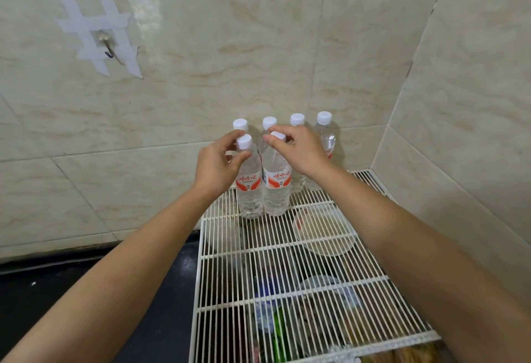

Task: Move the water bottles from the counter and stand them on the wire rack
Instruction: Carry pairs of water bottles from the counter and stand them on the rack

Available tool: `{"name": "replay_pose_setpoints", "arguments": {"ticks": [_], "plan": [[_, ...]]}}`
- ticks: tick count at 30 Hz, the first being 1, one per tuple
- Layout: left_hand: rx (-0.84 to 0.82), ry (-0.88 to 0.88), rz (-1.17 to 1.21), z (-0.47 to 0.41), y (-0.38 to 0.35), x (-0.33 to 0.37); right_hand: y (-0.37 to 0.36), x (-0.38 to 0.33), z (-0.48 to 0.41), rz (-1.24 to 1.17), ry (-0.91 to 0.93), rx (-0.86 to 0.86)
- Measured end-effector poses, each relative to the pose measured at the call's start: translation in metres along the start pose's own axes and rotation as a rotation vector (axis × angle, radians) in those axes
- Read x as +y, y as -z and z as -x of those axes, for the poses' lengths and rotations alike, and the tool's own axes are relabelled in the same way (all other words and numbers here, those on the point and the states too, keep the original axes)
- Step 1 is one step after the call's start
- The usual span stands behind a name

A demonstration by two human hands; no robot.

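Observation:
Clear water bottles with white caps and red-and-white labels stand upright on the white wire rack (247, 250), by the tiled back wall. Several form a back row, among them the rightmost one (326, 135). In front of that row stand two more, side by side. My left hand (214, 166) curls thumb and index finger round the neck of the front left bottle (249, 187). My right hand (301, 153) reaches over from the right and pinches the cap of the front right bottle (276, 187). Both front bottles rest on the rack wires.
The black counter (43, 291) lies to the left of the rack. Tiled walls close in behind and on the right. A taped metal hook (107, 46) sticks out of the wall at upper left. Under the rack lie a round dish (324, 230) and several containers.

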State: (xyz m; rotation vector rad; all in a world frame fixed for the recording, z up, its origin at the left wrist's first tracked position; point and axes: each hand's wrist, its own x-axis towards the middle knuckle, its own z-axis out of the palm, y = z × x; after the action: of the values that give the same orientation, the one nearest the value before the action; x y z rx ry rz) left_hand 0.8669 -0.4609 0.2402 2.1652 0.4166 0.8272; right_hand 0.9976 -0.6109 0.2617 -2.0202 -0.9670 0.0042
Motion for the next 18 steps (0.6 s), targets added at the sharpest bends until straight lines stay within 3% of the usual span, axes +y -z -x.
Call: {"name": "replay_pose_setpoints", "arguments": {"ticks": [7, 11, 15, 18], "plan": [[-0.005, -0.018, -0.011, 0.014, -0.002, -0.004, -0.005, -0.010, 0.007, -0.046, -0.045, 0.041], [-0.028, -0.007, -0.052, 0.015, 0.013, 0.005, -0.003, -0.009, 0.023, -0.079, -0.061, 0.165], [0.182, -0.128, -0.402, 0.043, 0.053, 0.006, 0.001, -0.006, 0.053, 0.164, 0.218, 0.283], [0.292, -0.138, -0.596, 0.092, 0.073, -0.007, -0.016, 0.007, 0.079, 0.351, 0.388, 0.268]]}}
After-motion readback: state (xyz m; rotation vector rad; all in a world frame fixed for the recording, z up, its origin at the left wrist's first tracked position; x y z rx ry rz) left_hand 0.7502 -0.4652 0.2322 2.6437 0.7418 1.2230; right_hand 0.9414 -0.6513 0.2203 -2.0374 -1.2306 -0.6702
